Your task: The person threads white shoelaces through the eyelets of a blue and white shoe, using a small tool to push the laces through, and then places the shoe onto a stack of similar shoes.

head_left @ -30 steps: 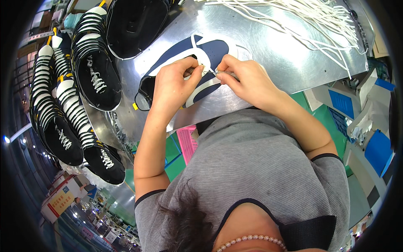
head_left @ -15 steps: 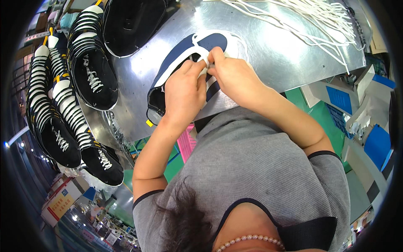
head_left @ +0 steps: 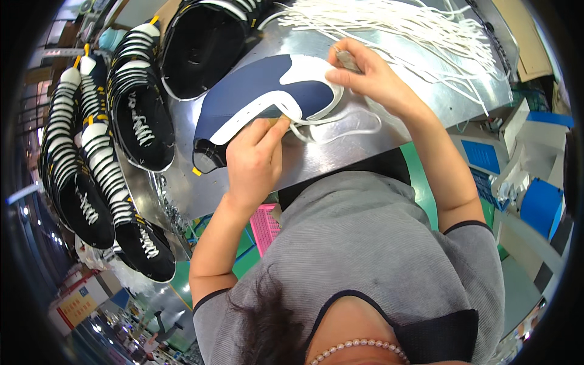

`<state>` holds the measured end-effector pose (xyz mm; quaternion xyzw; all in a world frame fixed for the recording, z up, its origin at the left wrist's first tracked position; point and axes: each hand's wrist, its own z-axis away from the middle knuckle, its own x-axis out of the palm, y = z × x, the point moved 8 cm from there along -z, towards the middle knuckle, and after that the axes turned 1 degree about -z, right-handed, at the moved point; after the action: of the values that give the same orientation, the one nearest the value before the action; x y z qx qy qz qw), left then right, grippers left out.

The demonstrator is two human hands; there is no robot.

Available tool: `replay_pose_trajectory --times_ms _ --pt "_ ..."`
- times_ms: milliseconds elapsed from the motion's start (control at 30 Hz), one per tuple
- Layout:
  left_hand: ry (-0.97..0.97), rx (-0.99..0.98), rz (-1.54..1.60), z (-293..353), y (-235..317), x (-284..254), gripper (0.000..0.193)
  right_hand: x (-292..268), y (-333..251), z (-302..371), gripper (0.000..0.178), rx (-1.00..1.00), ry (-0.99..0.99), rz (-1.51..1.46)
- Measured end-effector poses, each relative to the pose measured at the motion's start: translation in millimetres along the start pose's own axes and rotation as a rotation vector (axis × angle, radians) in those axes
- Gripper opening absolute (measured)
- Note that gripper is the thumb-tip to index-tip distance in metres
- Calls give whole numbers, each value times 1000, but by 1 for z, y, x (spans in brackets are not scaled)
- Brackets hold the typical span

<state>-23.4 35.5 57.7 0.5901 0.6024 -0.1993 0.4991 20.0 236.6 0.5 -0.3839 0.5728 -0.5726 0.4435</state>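
Upper (head_left: 243,88): likely light, flexible; grip at the white edge (head_left: 245,115). Left hand (head_left: 254,157): fingers pinch that edge. Right hand (head_left: 378,78): fingers grasp a grey object (head_left: 348,61).

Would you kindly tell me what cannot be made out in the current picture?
In the head view:
Greyish item in the right hand: partly hidden by that hand, kind unclear.
Navy-and-white shoe: opening partly hidden by the left hand.
Black shoe stack at top: cut off by the upper edge.
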Motion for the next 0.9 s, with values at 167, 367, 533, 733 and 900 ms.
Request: replay_pose_trajectory --times_ms 167,367,533,733,900 --pt "-366 -414 376 15 -44 14 29 15 15 9 37 62 40 -320" --pt "-661 -1041 905 39 -62 39 48 33 7 12 47 51 11 -324" --pt "-703 -1134 1062 32 -67 56 35 37 11 11 46 107 30 -213" --pt "-351 -775 892 25 -82 56 13 38 31 12 41 196 111 -336" --pt "-212 -740 568 20 -88 34 14 29 29 14 33 289 177 -362"
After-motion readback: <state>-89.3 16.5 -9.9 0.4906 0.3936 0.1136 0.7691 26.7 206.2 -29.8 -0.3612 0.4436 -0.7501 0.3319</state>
